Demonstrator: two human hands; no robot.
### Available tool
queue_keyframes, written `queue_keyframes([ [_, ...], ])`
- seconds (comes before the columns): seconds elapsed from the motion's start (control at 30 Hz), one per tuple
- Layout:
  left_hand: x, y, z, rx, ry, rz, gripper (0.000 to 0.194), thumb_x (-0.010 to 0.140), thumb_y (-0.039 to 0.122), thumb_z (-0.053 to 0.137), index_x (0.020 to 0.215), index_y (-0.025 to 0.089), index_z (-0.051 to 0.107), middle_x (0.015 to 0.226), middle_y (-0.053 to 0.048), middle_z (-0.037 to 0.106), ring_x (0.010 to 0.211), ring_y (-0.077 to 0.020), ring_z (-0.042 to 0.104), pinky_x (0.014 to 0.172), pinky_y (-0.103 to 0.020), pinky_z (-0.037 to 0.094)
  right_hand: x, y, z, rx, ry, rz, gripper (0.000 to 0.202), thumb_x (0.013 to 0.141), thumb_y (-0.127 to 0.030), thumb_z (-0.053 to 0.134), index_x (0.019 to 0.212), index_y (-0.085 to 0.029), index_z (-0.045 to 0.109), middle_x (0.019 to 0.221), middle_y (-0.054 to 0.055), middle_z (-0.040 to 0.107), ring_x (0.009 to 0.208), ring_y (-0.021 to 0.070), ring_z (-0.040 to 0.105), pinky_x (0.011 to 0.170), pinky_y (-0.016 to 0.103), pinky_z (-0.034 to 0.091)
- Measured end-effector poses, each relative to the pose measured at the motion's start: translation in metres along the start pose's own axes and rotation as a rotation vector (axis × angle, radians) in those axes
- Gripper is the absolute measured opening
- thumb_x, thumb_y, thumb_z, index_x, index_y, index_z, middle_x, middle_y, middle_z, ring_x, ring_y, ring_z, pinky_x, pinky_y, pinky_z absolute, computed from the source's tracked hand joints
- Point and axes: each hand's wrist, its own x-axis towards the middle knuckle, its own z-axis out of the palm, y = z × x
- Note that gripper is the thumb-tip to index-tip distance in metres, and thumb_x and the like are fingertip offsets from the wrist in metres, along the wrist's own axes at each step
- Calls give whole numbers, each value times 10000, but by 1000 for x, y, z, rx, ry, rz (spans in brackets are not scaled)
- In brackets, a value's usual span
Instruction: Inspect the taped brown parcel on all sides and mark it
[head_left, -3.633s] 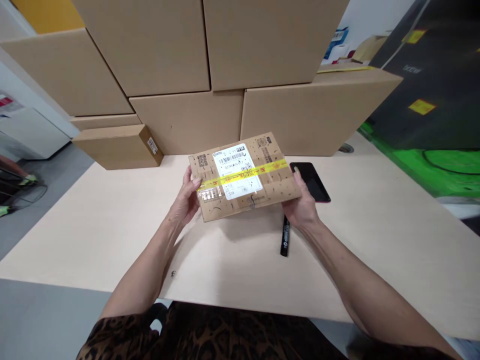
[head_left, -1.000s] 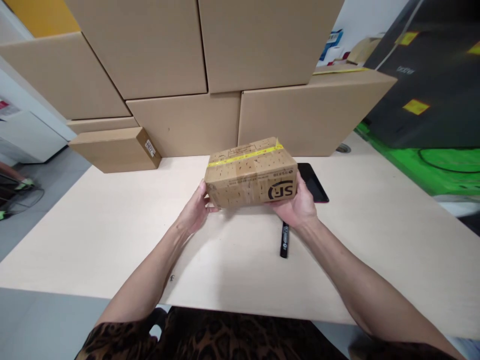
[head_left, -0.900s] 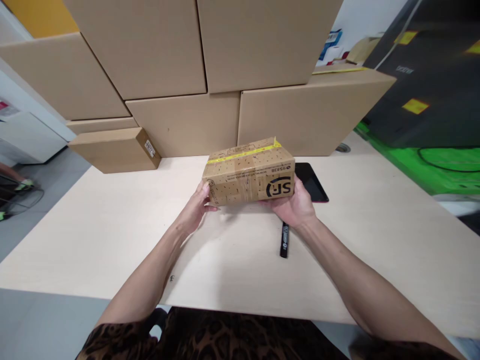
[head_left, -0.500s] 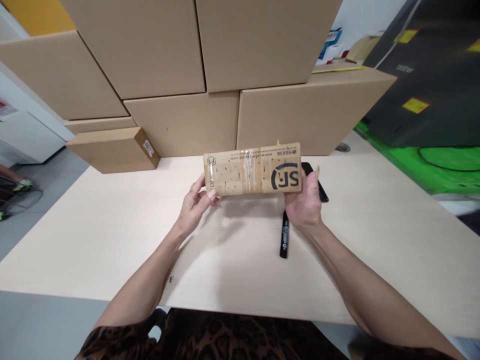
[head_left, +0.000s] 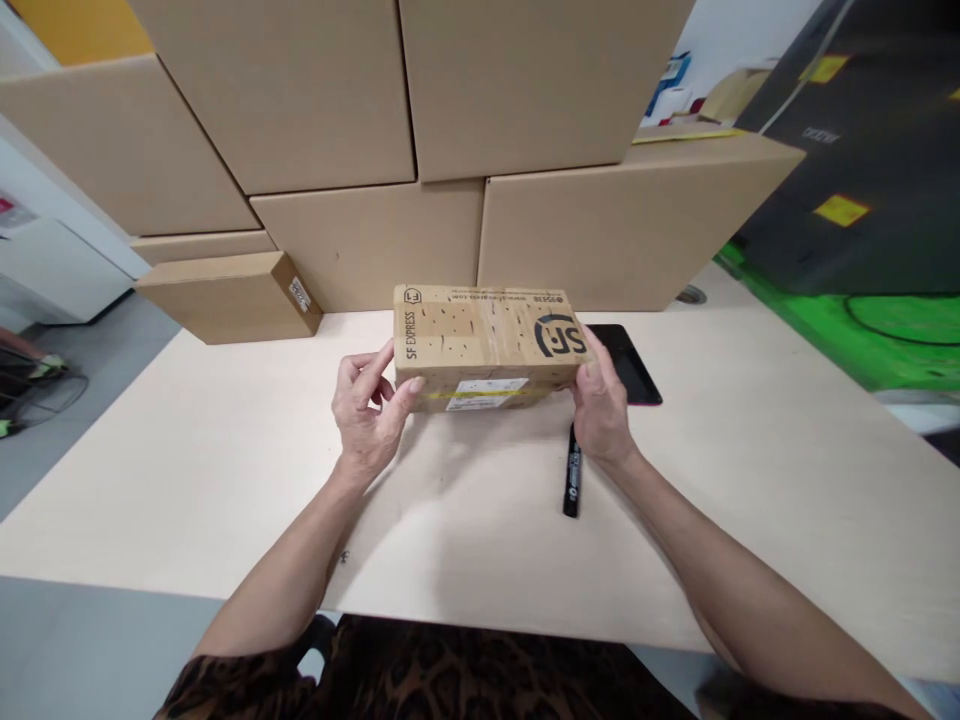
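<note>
Holds the SF Express parcel box (head_left: pixel 480 330) in the air above the desk (head_left: pixel 225 450), clamped between two bare grips, one at each end. Pinches the left end with the left grip (head_left: pixel 369 412), thumb at the near edge and index finger against the side. Clasps the right end with the right grip (head_left: pixel 602 408), at the near corner. Turns upward a printed side with a black SF logo (head_left: pixel 560 336) at the right, lettering at the left and clear tape across the middle. Shows on the shaded near face a white label (head_left: pixel 491 386), crossed by yellow tape (head_left: pixel 450 395).

Leaves a black marker pen (head_left: pixel 572 485) lying on the desk just below the right grip, upper end hidden by it. Includes, just behind that same grip, a partly covered black tablet (head_left: pixel 636 368). Farther back, at the left, includes a smaller cardboard box (head_left: pixel 217 295) with a label on its end. Ends at the back of the desk in stacked large cardboard boxes (head_left: pixel 367 245).
</note>
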Motion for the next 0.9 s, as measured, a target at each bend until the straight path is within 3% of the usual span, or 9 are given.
queue_keyframes([
  [0.1,0,-7,-3,17,-149,5,502,1019,559,712,1501,419,682,1267,-75,678,1115,-226,667,963,-429,626,3,-2,2,8,85,151,591,962,-757,627,1370,-339,720,1448,65,741,1403,354,655,1143,577,581],
  [0.13,0,-9,-3,-16,-236,8,567,1035,583,671,1580,444,595,1441,-93,632,1334,-286,609,1115,-522,566,4,-2,2,28,115,206,585,944,-780,631,1305,-334,744,1378,66,768,1335,353,688,1053,557,633],
  [0.2,-2,-14,-2,-113,-414,10,742,1039,604,645,1710,494,348,1742,-82,400,1633,-373,345,1296,-655,370,6,-2,3,86,150,282,591,917,-814,630,1236,-332,756,1291,66,790,1239,349,722,887,510,684],
  [0.27,-3,-16,-2,-196,-539,-11,923,1012,585,694,1750,518,144,1859,-49,183,1723,-407,135,1348,-703,243,8,-2,3,126,150,299,584,912,-811,636,1226,-332,752,1277,66,790,1209,348,729,801,480,691],
  [0.33,-2,-16,-3,-246,-592,-36,1016,983,554,748,1756,514,91,1884,-36,102,1739,-418,61,1367,-714,177,8,-4,4,140,137,287,574,906,-800,656,1213,-325,755,1276,67,792,1211,353,729,795,485,694],
  [0.53,10,-8,-16,-356,-509,-22,1071,935,546,811,1755,495,124,1870,-55,195,1714,-420,223,1375,-704,195,7,-9,9,229,160,392,654,825,-882,689,1137,-310,751,1122,82,816,1146,364,765,852,550,706],
  [0.6,12,-7,-17,-379,-446,-6,979,942,535,807,1734,476,234,1840,-63,275,1697,-411,281,1370,-693,239,7,-8,9,250,158,420,659,827,-889,679,1133,-308,734,1089,86,813,1122,367,781,855,570,703],
  [0.77,11,-9,-11,-369,-313,-45,676,951,516,810,1540,368,514,1794,-94,341,1693,-395,300,1360,-694,266,8,-7,7,281,180,415,789,798,-827,768,1422,-376,596,1092,37,825,1153,361,803,874,586,703],
  [0.9,13,-12,-11,-332,-248,26,659,926,565,820,1482,390,513,1783,-73,345,1681,-396,323,1346,-721,270,7,-7,10,345,91,494,652,807,-844,748,1196,-325,679,1081,66,846,1109,375,824,835,579,714],
])
